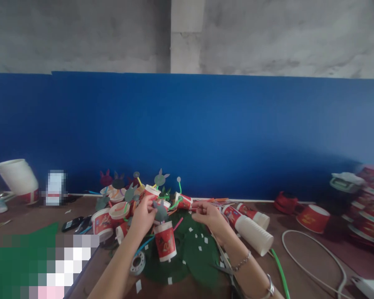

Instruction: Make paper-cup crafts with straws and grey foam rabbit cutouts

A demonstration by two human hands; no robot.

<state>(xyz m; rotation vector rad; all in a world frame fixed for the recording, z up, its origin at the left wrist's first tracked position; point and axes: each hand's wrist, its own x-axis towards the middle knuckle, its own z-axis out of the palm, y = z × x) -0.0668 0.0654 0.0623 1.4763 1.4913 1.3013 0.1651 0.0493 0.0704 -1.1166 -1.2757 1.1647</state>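
My left hand [145, 216] reaches into the pile with its fingers curled at a red-and-white paper cup [151, 191]. My right hand [211, 216] has its fingers bent in a loose pinch beside the base of another red paper cup [183, 202], tipped on its side; what lies between the fingertips is too small to make out. Between my forearms a red paper cup [165, 243] carries a grey paper animal head [161, 211]. A tape roll [137, 263] lies by my left forearm, and scissors [223, 269] lie partly under my right forearm.
Green paper [199, 249] with white scraps covers the middle. Decorated cups [102, 222] crowd the left. Stacked paper cups [254, 234] and a green straw [279, 272] lie right, near a white cable [314, 236]. A blue panel [187, 133] stands behind.
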